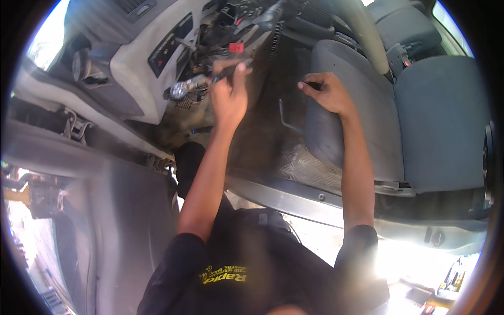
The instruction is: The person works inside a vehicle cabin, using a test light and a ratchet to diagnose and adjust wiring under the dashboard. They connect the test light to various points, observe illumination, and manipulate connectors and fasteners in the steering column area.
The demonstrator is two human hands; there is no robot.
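My left hand [229,100] is raised in the open footwell below the dashboard, closed around the dark handle of a ratchet [184,88]. The tool's shiny round head points left, beside the lower dash panel. Motion smears the fingers and handle a little. Over the front edge of the grey seat cushion [357,113] is my right hand [328,93], its fingers curled toward the thumb. A small dark patch shows between them, and I cannot make out what it is. A bent metal rod [284,115] stands in front of the seat, apart from both hands.
Loose wiring and a red connector [236,48] hang under the opened dashboard [157,58]. The open door [121,210] is at left. A door sill [294,199] crosses in front of me. A tread-patterned metal plate [310,167] lies by the seat base.
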